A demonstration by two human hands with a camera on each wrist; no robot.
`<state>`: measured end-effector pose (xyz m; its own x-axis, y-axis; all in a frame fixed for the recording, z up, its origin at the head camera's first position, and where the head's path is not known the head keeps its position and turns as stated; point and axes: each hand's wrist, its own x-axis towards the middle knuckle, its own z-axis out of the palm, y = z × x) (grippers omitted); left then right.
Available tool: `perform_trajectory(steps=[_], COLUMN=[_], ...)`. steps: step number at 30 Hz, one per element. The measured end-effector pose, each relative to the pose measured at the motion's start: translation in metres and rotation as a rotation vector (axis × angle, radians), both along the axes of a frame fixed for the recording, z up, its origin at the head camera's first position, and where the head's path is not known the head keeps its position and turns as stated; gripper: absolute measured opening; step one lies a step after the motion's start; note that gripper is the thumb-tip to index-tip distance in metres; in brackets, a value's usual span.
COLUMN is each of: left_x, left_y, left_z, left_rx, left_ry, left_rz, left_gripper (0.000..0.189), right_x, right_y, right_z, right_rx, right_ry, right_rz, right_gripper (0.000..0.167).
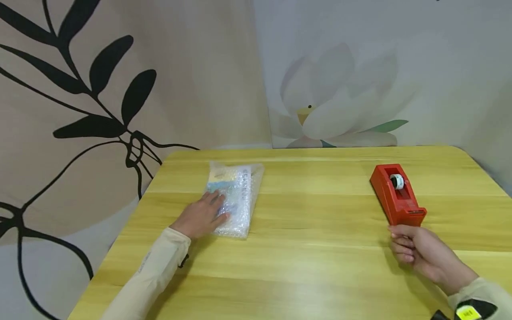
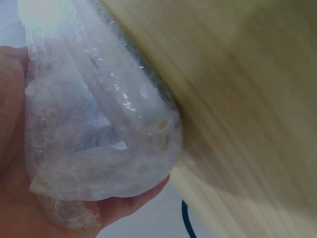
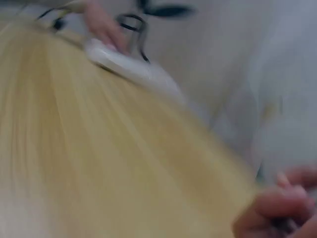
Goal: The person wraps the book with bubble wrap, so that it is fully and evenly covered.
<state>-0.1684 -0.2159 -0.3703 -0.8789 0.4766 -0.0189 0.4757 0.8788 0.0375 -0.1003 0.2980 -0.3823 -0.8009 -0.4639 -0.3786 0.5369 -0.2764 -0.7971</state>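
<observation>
A package (image 1: 240, 200) in clear bubble wrap lies on the left part of the table, with a printed blue, white and yellow cover showing through. My left hand (image 1: 202, 215) rests on its left side, fingers spread over the wrap. The left wrist view shows the wrap's folded end (image 2: 109, 163) close up. A red tape dispenser (image 1: 396, 193) with a small roll in it stands at the right. Just in front of it is my right hand (image 1: 426, 255), its fingers curled and the thumb against the index finger. I see nothing clearly between those fingertips.
Both things stand on a light wooden table (image 1: 304, 266). Behind it is a wall (image 1: 208, 80) with a dark leaf pattern at left and a pale flower at right. A yellow-marked black device (image 1: 474, 309) sits on the right wrist.
</observation>
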Motion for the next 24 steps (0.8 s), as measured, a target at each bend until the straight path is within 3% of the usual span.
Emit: perform_trajectory(steps=[3, 6, 8, 9, 12, 17, 21, 24], left_x=[-0.007, -0.017, -0.021, -0.021, -0.022, -0.025, -0.025, -0.023], left_y=[0.001, 0.002, 0.001, 0.000, -0.002, 0.000, 0.002, 0.003], left_z=[0.007, 0.017, 0.022, 0.023, 0.024, 0.023, 0.026, 0.026], left_rx=[0.001, 0.026, 0.046, 0.056, 0.084, 0.106, 0.120, 0.115], left_ry=[-0.050, -0.103, -0.133, -0.151, -0.200, -0.245, -0.266, -0.255], left_rz=[-0.009, 0.026, 0.060, 0.073, 0.098, 0.120, 0.155, 0.180], left_gripper=[0.061, 0.061, 0.056, 0.053, 0.044, 0.037, 0.034, 0.031], right_x=[0.005, 0.000, -0.010, -0.017, -0.039, -0.071, -0.095, -0.112], right_y=[-0.029, -0.067, -0.095, -0.108, -0.138, -0.186, -0.231, -0.261], right_z=[0.030, 0.056, 0.064, 0.065, 0.059, 0.034, 0.023, 0.021], right_rx=[0.318, 0.566, 0.685, 0.733, 0.766, 0.667, 0.591, 0.596], right_ry=[0.353, 0.714, 0.868, 0.905, 0.935, 0.831, 0.772, 0.802], right_rz=[0.170, 0.273, 0.296, 0.310, 0.345, 0.376, 0.351, 0.305], right_gripper=[0.031, 0.022, 0.016, 0.014, 0.013, 0.016, 0.019, 0.017])
